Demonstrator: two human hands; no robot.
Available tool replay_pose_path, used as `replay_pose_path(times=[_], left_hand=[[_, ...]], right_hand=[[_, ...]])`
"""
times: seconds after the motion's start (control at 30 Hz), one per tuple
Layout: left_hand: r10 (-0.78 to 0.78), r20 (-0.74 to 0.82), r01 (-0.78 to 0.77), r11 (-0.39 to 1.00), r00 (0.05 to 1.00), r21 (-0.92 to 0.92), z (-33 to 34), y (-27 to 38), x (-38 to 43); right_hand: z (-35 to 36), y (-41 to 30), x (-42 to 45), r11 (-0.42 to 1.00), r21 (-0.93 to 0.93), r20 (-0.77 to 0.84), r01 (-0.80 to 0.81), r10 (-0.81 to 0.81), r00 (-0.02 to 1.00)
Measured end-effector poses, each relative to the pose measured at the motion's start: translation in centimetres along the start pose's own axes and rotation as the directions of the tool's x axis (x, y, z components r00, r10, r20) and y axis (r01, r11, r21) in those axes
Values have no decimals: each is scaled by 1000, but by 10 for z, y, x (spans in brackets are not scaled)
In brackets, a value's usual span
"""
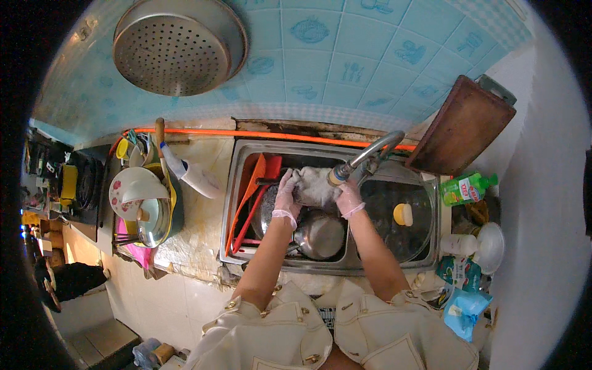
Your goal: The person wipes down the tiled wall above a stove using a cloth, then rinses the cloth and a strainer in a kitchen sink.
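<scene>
My left hand point(287, 196) and my right hand point(349, 199), both in thin clear gloves, grip a wet grey-white cloth point(317, 186) from its two ends. Above the cloth's right end is the head of the chrome faucet point(358, 162); whether water runs cannot be made out. Under my hands, the left basin of the steel double sink point(300, 267) holds a metal pot point(322, 236), an orange spatula point(249, 196) and a red-handled utensil point(252, 219). A yellow-and-white sponge point(403, 215) lies in the right basin, on what looks like a round glass lid point(418, 245).
On the left counter a bowl point(134, 182) and a glass lid point(155, 219) sit in a dish rack beside a white-bladed knife point(196, 178). A wooden cutting board point(462, 125) leans at the back right, above a green detergent bottle point(467, 188). A steamer pan point(173, 53) hangs on the wall.
</scene>
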State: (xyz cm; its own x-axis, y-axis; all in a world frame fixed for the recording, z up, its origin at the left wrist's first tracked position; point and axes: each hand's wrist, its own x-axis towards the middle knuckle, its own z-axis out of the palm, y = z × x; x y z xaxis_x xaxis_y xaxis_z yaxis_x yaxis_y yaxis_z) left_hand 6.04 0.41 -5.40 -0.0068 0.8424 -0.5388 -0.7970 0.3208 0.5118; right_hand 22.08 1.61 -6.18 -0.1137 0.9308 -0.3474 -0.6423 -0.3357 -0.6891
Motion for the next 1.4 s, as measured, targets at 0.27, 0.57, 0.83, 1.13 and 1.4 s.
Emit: replay_pose_path(times=[0.27,0.57,0.83,1.13,1.4], left_hand=[[15,247,-39,995,969,94,-15,-28,17],[-279,-3,272,932,960,238,40,-15,0],[-178,553,-547,86,814,833,26,15,-4],[-209,74,130,807,975,576,12,47,19],[-255,173,243,966,951,89,21,42,22]], right_hand=[[74,35,-41,467,-767,273,440,-384,882],[2,23,8,995,60,-267,82,-64,962],[11,-9,-10,988,-2,-83,-156,156,984],[-3,-48,-12,915,-329,228,-234,317,921],[-15,-45,-30,732,-681,102,27,58,993]])
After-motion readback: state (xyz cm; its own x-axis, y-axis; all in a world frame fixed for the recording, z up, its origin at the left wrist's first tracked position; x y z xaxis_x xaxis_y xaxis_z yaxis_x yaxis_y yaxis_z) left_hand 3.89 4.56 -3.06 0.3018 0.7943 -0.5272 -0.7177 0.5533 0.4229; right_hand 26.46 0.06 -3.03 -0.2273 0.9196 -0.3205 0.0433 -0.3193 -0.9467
